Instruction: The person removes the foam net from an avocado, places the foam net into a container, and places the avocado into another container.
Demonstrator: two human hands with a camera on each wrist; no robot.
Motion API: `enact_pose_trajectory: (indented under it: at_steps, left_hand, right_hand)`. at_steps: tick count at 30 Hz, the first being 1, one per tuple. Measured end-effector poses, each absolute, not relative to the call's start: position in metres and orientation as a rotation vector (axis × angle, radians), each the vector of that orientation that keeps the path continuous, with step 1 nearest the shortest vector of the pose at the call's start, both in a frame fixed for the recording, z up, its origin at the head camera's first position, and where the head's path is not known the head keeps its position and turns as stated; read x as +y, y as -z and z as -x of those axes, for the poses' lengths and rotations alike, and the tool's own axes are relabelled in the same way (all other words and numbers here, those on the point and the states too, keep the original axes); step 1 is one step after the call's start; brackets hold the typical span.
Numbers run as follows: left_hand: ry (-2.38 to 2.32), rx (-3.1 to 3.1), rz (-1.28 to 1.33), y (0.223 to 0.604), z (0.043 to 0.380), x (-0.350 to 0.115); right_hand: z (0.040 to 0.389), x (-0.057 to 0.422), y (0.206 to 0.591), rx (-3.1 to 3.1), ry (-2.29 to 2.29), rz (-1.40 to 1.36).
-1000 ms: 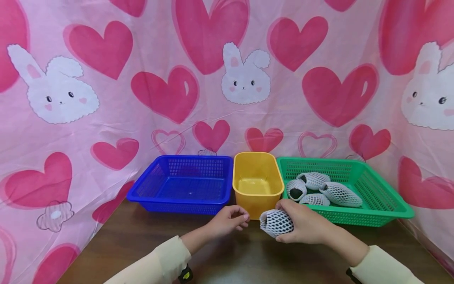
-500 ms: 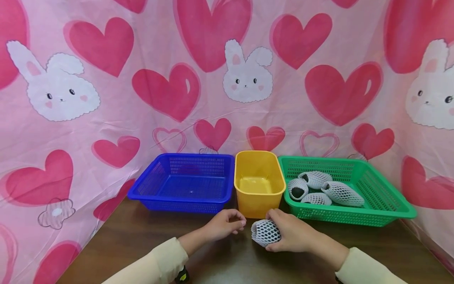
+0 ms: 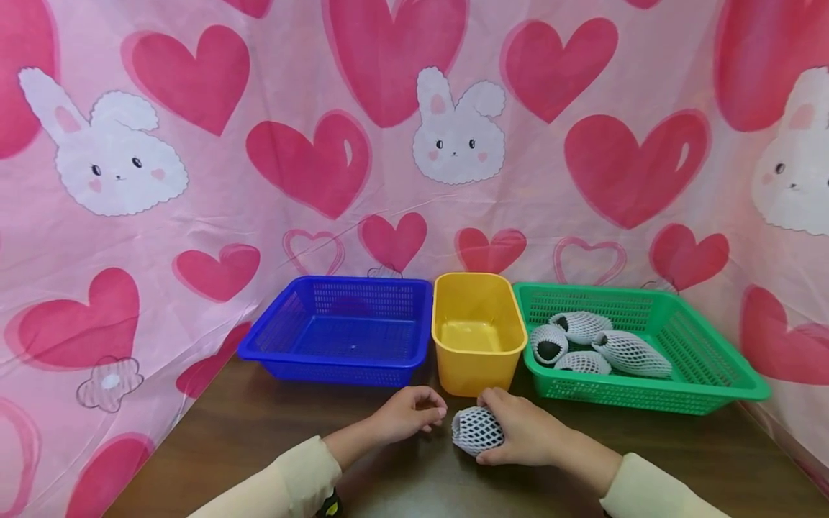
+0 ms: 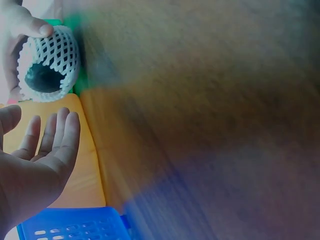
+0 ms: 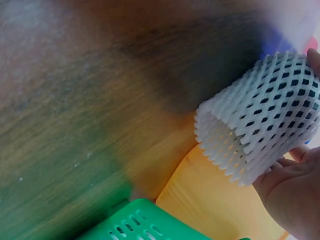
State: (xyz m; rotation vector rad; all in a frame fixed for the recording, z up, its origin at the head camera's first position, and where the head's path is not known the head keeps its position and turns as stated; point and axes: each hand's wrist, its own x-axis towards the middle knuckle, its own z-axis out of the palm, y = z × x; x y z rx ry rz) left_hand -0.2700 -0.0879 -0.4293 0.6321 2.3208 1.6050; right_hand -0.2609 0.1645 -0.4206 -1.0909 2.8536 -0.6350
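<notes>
My right hand (image 3: pixel 527 432) grips a white foam net sleeve (image 3: pixel 478 430) with a dark green, rounded fruit inside, held above the wooden table in front of the yellow bin. In the left wrist view the dark fruit (image 4: pixel 44 79) shows at the sleeve's open end. The right wrist view has the sleeve's other end with loose, ruffled netting (image 5: pixel 220 137). My left hand (image 3: pixel 408 415) is just left of the sleeve, holding nothing. Its fingers (image 4: pixel 60 135) are loosely bent and apart from the sleeve.
A blue basket (image 3: pixel 259 352) stands at the left and a yellow bin (image 3: pixel 479 374) in the middle. On the right, a green basket (image 3: pixel 719 352) contains several net-sleeved fruits (image 3: pixel 631 352). A pink heart-printed cloth (image 3: pixel 388 180) hangs behind the wooden table (image 3: pixel 414 482).
The right hand has brought the sleeved fruit leftward and nearer to me, closer to the left hand. The left hand has shifted slightly toward me, still holding nothing.
</notes>
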Motion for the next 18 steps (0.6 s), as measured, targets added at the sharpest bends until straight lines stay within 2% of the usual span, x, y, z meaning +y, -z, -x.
enact_pose_trajectory:
  at_steps: [18]
  left_hand:
    - [-1.615, 2.297, -0.627, 0.4325, 0.2645, -0.0837]
  right_hand:
    - [0.2583, 0.1711, 0.4199, 2.813, 0.618, 1.129]
